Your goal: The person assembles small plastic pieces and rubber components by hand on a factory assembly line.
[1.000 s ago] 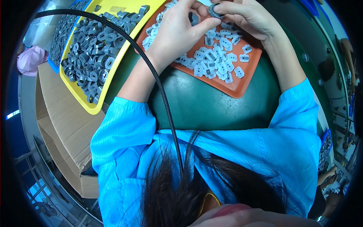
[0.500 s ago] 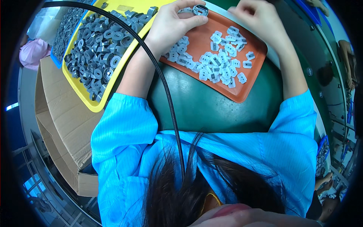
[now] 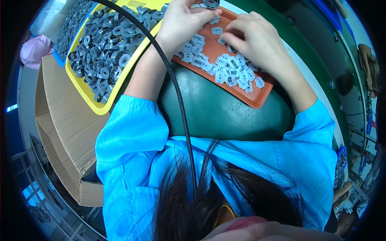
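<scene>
My left hand (image 3: 183,22) is closed at the top edge of the view, pinching a dark grey oval ring-shaped part (image 3: 211,3) between thumb and fingers. My right hand (image 3: 257,40) hangs over an orange-brown tray (image 3: 257,101), its fingers curved and the thumb a little apart from them. Close to that thumb lies a small translucent white plate (image 3: 221,41). Another such plate (image 3: 216,30) rests alone between the two hands. Many more plates with dark centres are heaped in a pile (image 3: 233,70) on the tray, partly covered by my right hand.
To the left, a yellow tray (image 3: 100,109) holds many grey oval rings (image 3: 105,72). Behind it stands a blue-edged bin (image 3: 76,30) of small dark parts. An open cardboard box (image 3: 76,124) is below. A black cable (image 3: 177,92) crosses the view over the green surface (image 3: 201,104).
My right hand has moved down and left, from the tray's far edge to over the white plates. The left hand, still holding the grey ring, has shifted slightly up.
</scene>
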Demonstrator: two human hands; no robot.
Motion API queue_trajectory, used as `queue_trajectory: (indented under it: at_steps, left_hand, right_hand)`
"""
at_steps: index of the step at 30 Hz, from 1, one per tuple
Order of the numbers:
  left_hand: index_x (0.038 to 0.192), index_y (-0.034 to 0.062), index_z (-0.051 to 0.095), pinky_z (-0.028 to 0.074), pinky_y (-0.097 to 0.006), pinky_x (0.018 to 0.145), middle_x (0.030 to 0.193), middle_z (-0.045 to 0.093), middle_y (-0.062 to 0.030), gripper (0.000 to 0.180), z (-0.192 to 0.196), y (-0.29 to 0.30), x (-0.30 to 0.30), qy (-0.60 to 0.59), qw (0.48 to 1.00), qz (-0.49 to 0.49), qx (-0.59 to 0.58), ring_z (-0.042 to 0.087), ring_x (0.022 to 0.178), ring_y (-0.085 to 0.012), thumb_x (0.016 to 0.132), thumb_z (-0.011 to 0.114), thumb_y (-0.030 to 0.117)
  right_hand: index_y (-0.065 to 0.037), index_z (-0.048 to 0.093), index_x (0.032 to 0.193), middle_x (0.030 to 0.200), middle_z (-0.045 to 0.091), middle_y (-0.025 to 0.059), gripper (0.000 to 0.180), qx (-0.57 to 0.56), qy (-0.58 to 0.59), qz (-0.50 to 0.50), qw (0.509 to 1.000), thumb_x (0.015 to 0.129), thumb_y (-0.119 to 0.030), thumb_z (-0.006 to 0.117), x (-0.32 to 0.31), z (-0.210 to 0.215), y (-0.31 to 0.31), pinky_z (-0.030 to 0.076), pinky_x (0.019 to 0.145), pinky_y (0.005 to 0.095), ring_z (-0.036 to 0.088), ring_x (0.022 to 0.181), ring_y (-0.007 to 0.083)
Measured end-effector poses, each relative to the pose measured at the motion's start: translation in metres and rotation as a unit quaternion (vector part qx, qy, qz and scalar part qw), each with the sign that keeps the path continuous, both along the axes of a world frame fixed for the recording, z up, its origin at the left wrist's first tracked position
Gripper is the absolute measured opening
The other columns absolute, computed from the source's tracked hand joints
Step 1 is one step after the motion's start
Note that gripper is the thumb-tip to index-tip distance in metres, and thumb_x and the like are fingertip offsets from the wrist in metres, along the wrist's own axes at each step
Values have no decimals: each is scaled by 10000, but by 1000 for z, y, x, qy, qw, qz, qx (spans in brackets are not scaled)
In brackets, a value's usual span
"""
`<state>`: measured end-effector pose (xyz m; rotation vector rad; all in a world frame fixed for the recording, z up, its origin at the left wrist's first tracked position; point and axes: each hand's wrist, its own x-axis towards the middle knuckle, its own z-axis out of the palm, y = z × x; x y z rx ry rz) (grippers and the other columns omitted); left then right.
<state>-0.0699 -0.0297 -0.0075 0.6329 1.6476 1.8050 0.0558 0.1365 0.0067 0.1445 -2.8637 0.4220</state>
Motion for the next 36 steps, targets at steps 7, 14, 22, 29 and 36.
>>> queue_trajectory:
  at_steps: [7, 14, 22, 29, 36]
  left_hand:
    - [1382, -46, 529, 580, -260, 835, 1070, 724, -113, 438, 3, 3, 4, 243, 963, 13, -117, 709, 953, -157, 966, 661, -3]
    - [1469, -57, 454, 553, -282, 967, 1284, 641, -124, 517, -4, 8, 16, -47, 992, -93, 71, 674, 1103, -180, 973, 600, -57]
    - [1414, -92, 509, 551, -303, 997, 1300, 638, -165, 456, -14, 16, 30, 132, 990, -33, 39, 658, 1167, -202, 964, 586, -83]
    - [1374, -108, 536, 554, -309, 982, 1230, 663, -165, 430, -7, 18, 40, 220, 975, 23, 24, 668, 1145, -202, 953, 621, -75]
    - [1282, 56, 707, 525, -317, 970, 1244, 669, -90, 412, -13, 16, 27, 381, 921, 81, 26, 655, 1126, -172, 875, 771, 58]
  right_hand:
    - [-19, 768, 921, 823, 741, 94, 211, -251, -148, -1, 957, 843, -212, 803, -3, 19, 11, 575, 733, 321, 720, 799, 181]
    - [14, 724, 970, 856, 740, 66, 144, -567, -33, -45, 822, 967, -130, 731, -17, 1, 15, 543, 702, 248, 679, 775, 94]
    - [10, 743, 929, 816, 723, 37, 145, -441, -27, -1, 897, 933, -135, 756, -17, 0, 23, 512, 677, 237, 629, 732, 73]
    - [28, 736, 1011, 929, 748, 70, 161, -595, -55, -49, 801, 959, -124, 737, -19, -3, 20, 532, 721, 230, 669, 792, 97]
    - [18, 725, 1006, 943, 738, 66, 146, -649, -41, -47, 758, 969, -124, 725, -17, -7, 12, 529, 762, 235, 667, 830, 100]
